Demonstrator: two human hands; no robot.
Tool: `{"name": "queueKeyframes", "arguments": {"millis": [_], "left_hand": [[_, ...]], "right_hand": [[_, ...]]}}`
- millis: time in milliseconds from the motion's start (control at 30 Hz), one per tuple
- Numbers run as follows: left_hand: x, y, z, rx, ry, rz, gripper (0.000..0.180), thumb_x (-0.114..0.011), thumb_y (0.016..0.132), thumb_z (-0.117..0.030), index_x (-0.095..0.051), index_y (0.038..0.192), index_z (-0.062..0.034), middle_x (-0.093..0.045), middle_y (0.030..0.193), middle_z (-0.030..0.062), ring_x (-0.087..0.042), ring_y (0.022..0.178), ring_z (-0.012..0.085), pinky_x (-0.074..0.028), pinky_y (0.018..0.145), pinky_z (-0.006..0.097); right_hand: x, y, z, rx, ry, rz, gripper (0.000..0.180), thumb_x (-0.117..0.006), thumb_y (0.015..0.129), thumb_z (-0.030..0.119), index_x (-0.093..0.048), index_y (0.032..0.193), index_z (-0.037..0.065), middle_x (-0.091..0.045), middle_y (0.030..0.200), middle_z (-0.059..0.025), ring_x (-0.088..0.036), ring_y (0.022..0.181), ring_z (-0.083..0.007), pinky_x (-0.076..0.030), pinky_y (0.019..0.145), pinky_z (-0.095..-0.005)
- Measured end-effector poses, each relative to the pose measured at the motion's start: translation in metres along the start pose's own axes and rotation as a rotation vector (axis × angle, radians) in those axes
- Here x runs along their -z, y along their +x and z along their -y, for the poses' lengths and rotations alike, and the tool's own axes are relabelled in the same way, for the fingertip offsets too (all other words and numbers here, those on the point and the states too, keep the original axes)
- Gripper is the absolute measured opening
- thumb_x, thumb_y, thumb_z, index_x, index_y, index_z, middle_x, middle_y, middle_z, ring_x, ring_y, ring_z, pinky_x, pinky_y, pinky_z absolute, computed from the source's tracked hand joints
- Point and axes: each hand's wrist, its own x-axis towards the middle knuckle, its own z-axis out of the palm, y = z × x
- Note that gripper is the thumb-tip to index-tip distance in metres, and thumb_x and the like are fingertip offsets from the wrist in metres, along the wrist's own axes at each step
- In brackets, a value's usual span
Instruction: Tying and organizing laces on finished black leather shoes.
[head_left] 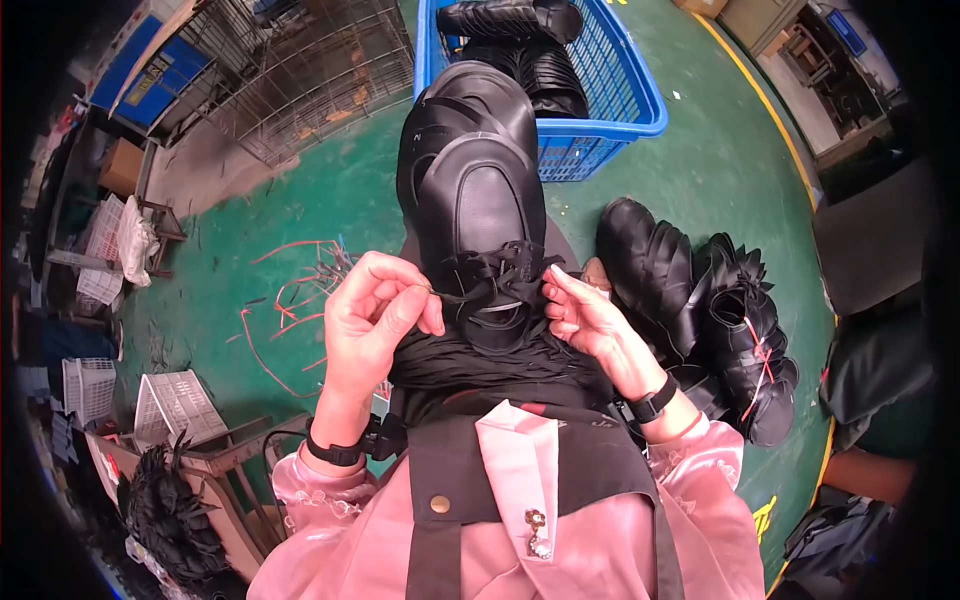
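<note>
A black shoe point(478, 195) lies on my lap, toe pointing away, with black laces point(497, 272) crossed over its tongue. My left hand point(375, 315) pinches the left lace end and pulls it sideways. My right hand point(578, 315) holds the right lace end close to the shoe's eyelets. A second black shoe point(462, 105) sits just beyond the first. Both wrists wear black bands, and my sleeves are pink.
A blue plastic basket point(620, 95) with black shoes stands ahead. More black shoes point(700, 310) are piled on the green floor at my right. Red strings point(290, 300) lie on the floor at left, near white crates point(170, 400) and a wire rack point(300, 70).
</note>
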Motion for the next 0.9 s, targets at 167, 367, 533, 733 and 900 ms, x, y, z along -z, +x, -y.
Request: {"name": "queueKeyframes", "arguments": {"millis": [167,367,533,733,900], "left_hand": [[-0.005,-0.001,0.002,0.026,-0.027,0.033,0.011,-0.059,0.091,-0.006,-0.051,0.093,0.0009,-0.061,0.075,0.0108,-0.061,0.062,0.0167,-0.051,0.057,0.029],[-0.005,0.003,0.0,0.0,-0.016,0.049,0.009,-0.06,0.091,-0.004,-0.055,0.097,0.0005,-0.064,0.079,0.0076,-0.062,0.068,0.0119,-0.049,0.062,0.023],[-0.022,0.016,-0.004,-0.079,0.173,0.158,0.009,-0.062,0.089,-0.003,-0.059,0.096,0.0019,-0.064,0.082,0.0054,-0.062,0.071,0.0089,-0.048,0.064,0.021],[-0.033,0.035,0.0,-0.005,0.225,0.237,0.013,-0.059,0.092,-0.005,-0.058,0.102,0.0022,-0.063,0.091,0.0076,-0.061,0.078,0.0099,-0.047,0.065,0.022],[-0.026,0.044,0.019,0.003,0.401,0.232,0.024,-0.054,0.096,-0.015,-0.06,0.115,-0.0024,-0.068,0.098,0.0051,-0.062,0.079,0.0094,-0.049,0.069,0.024]], "right_hand": [[-0.005,0.006,-0.004,0.033,0.022,0.072,0.015,-0.068,0.089,0.027,-0.059,0.093,0.015,-0.058,0.076,0.0072,-0.05,0.057,-0.0045,-0.03,0.043,-0.0182],[-0.04,-0.019,0.005,0.605,-0.322,0.118,0.006,-0.06,0.093,0.011,-0.055,0.093,0.007,-0.066,0.095,-0.0069,-0.062,0.09,-0.0108,-0.048,0.07,-0.0225],[-0.072,-0.031,0.008,0.798,-1.083,0.254,0.021,-0.06,0.089,0.007,-0.059,0.109,0.0,-0.065,0.089,-0.0058,-0.061,0.086,-0.0112,-0.048,0.078,-0.0266],[-0.078,-0.031,0.006,1.031,-1.232,0.45,0.017,-0.065,0.088,0.016,-0.065,0.099,0.003,-0.064,0.083,-0.0073,-0.062,0.078,-0.0185,-0.048,0.074,-0.0315],[-0.073,-0.034,0.01,0.689,-0.98,0.407,0.014,-0.062,0.091,0.014,-0.067,0.095,0.002,-0.067,0.081,-0.0028,-0.061,0.077,-0.0075,-0.048,0.07,-0.0243]]}}
